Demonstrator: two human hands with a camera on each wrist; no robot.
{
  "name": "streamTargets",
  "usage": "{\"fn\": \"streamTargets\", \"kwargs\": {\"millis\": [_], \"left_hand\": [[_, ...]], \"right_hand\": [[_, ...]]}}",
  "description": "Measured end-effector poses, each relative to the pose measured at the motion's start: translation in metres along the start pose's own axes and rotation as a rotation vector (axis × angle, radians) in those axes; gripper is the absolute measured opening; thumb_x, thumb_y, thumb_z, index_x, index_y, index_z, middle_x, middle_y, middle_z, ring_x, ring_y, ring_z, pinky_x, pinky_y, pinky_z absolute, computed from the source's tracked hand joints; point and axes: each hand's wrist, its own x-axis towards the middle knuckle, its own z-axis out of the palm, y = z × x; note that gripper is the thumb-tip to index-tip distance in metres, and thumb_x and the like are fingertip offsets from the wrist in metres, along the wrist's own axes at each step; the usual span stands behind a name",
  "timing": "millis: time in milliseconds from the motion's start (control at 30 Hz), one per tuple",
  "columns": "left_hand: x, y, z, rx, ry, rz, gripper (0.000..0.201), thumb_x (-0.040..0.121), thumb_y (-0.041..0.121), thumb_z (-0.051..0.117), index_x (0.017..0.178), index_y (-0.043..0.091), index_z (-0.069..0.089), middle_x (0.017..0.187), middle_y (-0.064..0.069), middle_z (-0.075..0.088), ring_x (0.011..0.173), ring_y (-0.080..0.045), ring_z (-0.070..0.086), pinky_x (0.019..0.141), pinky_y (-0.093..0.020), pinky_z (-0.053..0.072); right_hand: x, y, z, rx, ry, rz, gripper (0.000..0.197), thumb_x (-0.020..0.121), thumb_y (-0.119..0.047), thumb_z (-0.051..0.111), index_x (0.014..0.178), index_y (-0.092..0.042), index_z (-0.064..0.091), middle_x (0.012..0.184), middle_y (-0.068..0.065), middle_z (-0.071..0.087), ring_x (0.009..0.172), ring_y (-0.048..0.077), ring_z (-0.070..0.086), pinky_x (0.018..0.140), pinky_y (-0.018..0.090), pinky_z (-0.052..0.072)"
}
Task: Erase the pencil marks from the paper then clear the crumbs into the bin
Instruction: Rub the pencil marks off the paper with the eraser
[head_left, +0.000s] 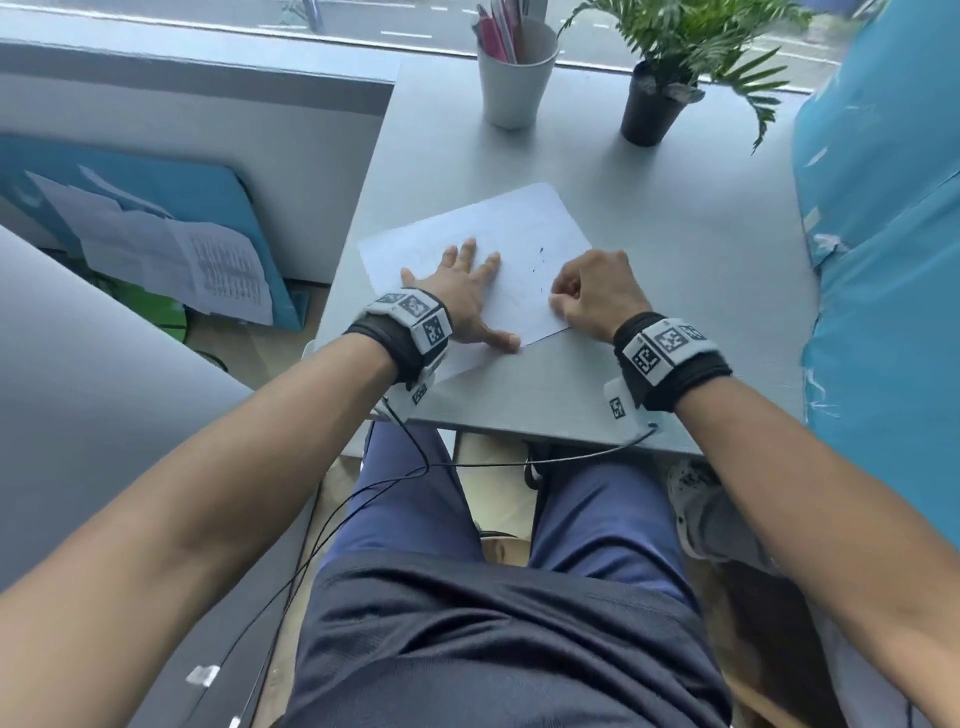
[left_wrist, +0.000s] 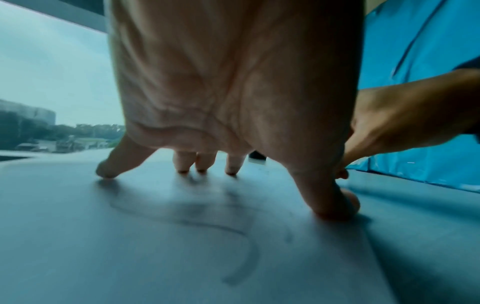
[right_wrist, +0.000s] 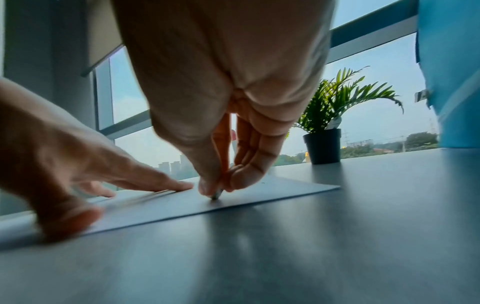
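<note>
A white sheet of paper (head_left: 519, 223) lies at an angle on the grey table (head_left: 701, 270). My left hand (head_left: 483, 296) presses flat on its left half, fingers spread, with the fingertips (left_wrist: 183, 166) and thumb down on the sheet. Faint curved pencil marks (left_wrist: 233, 228) show under that palm. My right hand (head_left: 560, 302) sits at the sheet's near right part and pinches a small eraser (right_wrist: 216, 195) whose tip touches the paper. Dark eraser crumbs (head_left: 539, 260) lie scattered on the sheet just beyond the right hand.
A white cup of pencils (head_left: 514, 78) and a potted plant (head_left: 652, 111) stand at the table's far edge by the window. Blue plastic sheeting (head_left: 883, 249) hangs along the right side. The table's near edge (head_left: 519, 434) runs just behind my wrists.
</note>
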Motion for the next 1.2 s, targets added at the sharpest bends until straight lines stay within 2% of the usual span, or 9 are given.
{"fn": "streamTargets", "kwargs": {"millis": [167, 267, 400, 500, 567, 700, 867, 1000, 1200], "left_hand": [[-0.002, 0.005, -0.01, 0.143, 0.157, 0.146, 0.101, 0.067, 0.071, 0.074, 0.146, 0.019, 0.038, 0.151, -0.006, 0.037, 0.143, -0.025, 0.029, 0.113, -0.071, 0.011], [0.006, -0.001, -0.01, 0.015, 0.036, 0.342, 0.111, 0.069, 0.058, 0.081, 0.157, 0.032, 0.018, 0.167, 0.001, 0.006, 0.153, -0.022, 0.001, 0.118, -0.064, 0.005], [0.014, -0.002, -0.015, 0.085, -0.063, 0.321, 0.119, 0.068, 0.065, 0.077, 0.156, 0.045, 0.001, 0.165, 0.007, -0.016, 0.151, -0.019, -0.016, 0.113, -0.071, -0.004], [0.015, 0.002, -0.017, 0.132, -0.104, 0.298, 0.126, 0.063, 0.067, 0.079, 0.154, 0.047, -0.006, 0.162, 0.009, -0.024, 0.149, -0.02, -0.022, 0.111, -0.074, -0.003], [0.019, 0.002, -0.016, 0.141, -0.128, 0.3, 0.133, 0.059, 0.068, 0.081, 0.153, 0.048, -0.011, 0.161, 0.01, -0.027, 0.149, -0.021, -0.024, 0.11, -0.075, -0.003], [0.019, 0.004, -0.015, 0.142, -0.129, 0.28, 0.142, 0.052, 0.069, 0.084, 0.153, 0.048, -0.014, 0.16, 0.01, -0.03, 0.148, -0.022, -0.027, 0.109, -0.075, -0.005], [0.022, 0.003, -0.013, 0.139, -0.115, 0.272, 0.146, 0.049, 0.07, 0.086, 0.152, 0.047, -0.015, 0.161, 0.009, -0.029, 0.148, -0.023, -0.026, 0.108, -0.077, -0.002], [0.018, 0.005, -0.011, 0.105, -0.117, 0.261, 0.145, 0.049, 0.069, 0.086, 0.153, 0.047, -0.013, 0.161, 0.01, -0.029, 0.148, -0.021, -0.026, 0.109, -0.077, -0.004], [0.02, 0.006, -0.011, 0.111, -0.113, 0.253, 0.147, 0.049, 0.07, 0.086, 0.153, 0.046, -0.014, 0.161, 0.008, -0.03, 0.148, -0.023, -0.027, 0.108, -0.077, -0.004]], "right_hand": [[0.015, -0.002, -0.006, -0.007, 0.014, 0.012, 0.011, 0.079, -0.011, 0.07, 0.085, -0.01, 0.078, 0.086, 0.008, 0.075, 0.086, 0.023, 0.068, 0.083, 0.031, 0.056], [0.02, -0.005, -0.008, -0.018, -0.003, 0.011, 0.011, 0.079, -0.013, 0.07, 0.086, -0.011, 0.078, 0.087, 0.009, 0.075, 0.087, 0.024, 0.068, 0.084, 0.033, 0.057], [0.017, -0.008, 0.0, 0.01, 0.038, 0.042, 0.008, 0.077, -0.018, 0.072, 0.082, -0.014, 0.077, 0.085, 0.009, 0.074, 0.082, 0.023, 0.069, 0.08, 0.027, 0.056], [-0.013, -0.022, 0.013, 0.026, -0.108, -0.076, 0.007, 0.077, -0.017, 0.075, 0.081, -0.012, 0.078, 0.079, 0.003, 0.07, 0.071, 0.015, 0.064, 0.067, 0.022, 0.05], [-0.015, -0.021, 0.007, 0.051, -0.185, -0.112, 0.008, 0.076, -0.016, 0.075, 0.082, -0.011, 0.079, 0.08, 0.003, 0.071, 0.071, 0.015, 0.064, 0.067, 0.025, 0.053], [0.006, -0.008, -0.007, 0.079, -0.014, -0.008, 0.012, 0.076, -0.016, 0.072, 0.084, -0.011, 0.079, 0.081, 0.005, 0.075, 0.073, 0.016, 0.067, 0.071, 0.024, 0.054], [-0.021, -0.031, 0.007, 0.038, -0.237, -0.175, 0.007, 0.076, -0.015, 0.072, 0.078, -0.013, 0.079, 0.076, 0.003, 0.074, 0.068, 0.014, 0.067, 0.067, 0.026, 0.055], [0.012, -0.008, -0.013, 0.015, -0.028, -0.004, 0.012, 0.075, -0.018, 0.069, 0.079, -0.011, 0.078, 0.079, 0.005, 0.073, 0.073, 0.017, 0.066, 0.072, 0.02, 0.049], [-0.018, -0.032, 0.003, 0.014, -0.274, -0.171, 0.008, 0.075, -0.013, 0.07, 0.075, -0.011, 0.078, 0.071, 0.002, 0.073, 0.063, 0.017, 0.066, 0.061, 0.026, 0.054]]}}
